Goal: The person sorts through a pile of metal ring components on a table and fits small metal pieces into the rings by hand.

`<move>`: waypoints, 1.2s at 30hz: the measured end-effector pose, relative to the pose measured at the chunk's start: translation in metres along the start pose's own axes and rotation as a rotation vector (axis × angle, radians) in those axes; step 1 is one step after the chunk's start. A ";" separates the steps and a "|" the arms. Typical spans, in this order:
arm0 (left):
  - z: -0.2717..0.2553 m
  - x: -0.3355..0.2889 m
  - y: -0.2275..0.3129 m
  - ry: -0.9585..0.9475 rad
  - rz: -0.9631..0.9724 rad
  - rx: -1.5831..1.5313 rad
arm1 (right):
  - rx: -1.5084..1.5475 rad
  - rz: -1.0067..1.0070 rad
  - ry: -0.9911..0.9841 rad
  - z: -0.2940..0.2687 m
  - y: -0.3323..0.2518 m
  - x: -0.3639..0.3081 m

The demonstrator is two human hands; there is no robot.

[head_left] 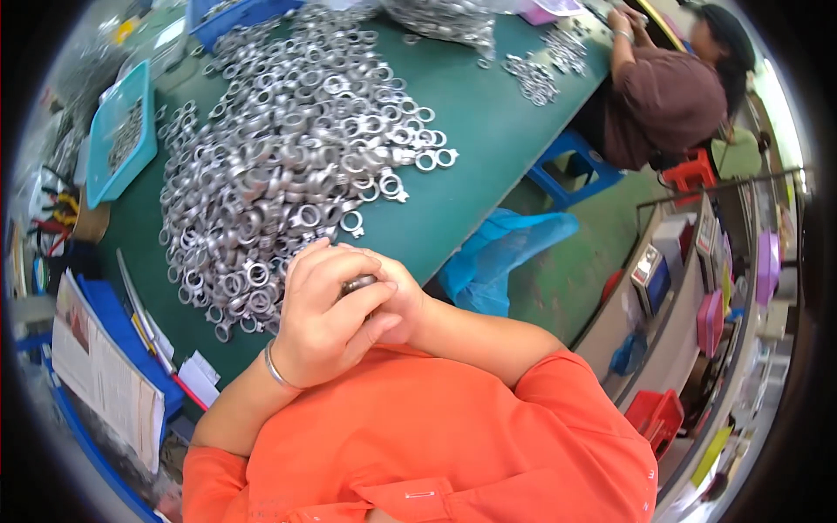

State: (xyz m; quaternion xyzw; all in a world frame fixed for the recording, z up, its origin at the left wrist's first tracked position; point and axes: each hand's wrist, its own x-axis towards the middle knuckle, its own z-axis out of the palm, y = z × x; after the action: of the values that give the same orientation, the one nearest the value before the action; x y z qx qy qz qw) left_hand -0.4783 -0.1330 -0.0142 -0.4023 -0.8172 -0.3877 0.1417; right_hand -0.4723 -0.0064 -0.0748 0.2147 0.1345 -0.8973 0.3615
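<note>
My two hands are together in front of my chest, over the near edge of the green table. My left hand, with a bracelet at the wrist, is closed with its fingers bent over a small grey metal ring. Only a curved edge of that part shows between the fingers. From the other side, my right hand is wrapped round the same part, its fingers mostly hidden behind the left. Just beyond the hands spreads a large pile of silvery metal rings with small lugs.
A turquoise tray with small metal parts stands at the left, a blue bin at the back. Papers on a blue clipboard lie left. Across the table corner sits a co-worker near small part heaps. Blue plastic bag hangs right.
</note>
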 end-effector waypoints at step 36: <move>-0.007 -0.036 -0.012 0.167 -0.548 -0.223 | -2.051 -1.241 0.171 -0.020 -0.058 0.002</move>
State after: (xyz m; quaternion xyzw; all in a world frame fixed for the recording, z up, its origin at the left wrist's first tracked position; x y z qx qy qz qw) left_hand -0.4648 -0.1627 -0.0356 -0.1467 -0.8332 -0.5304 0.0537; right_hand -0.5090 0.0414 -0.0880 -0.2154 0.8901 -0.3767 -0.1397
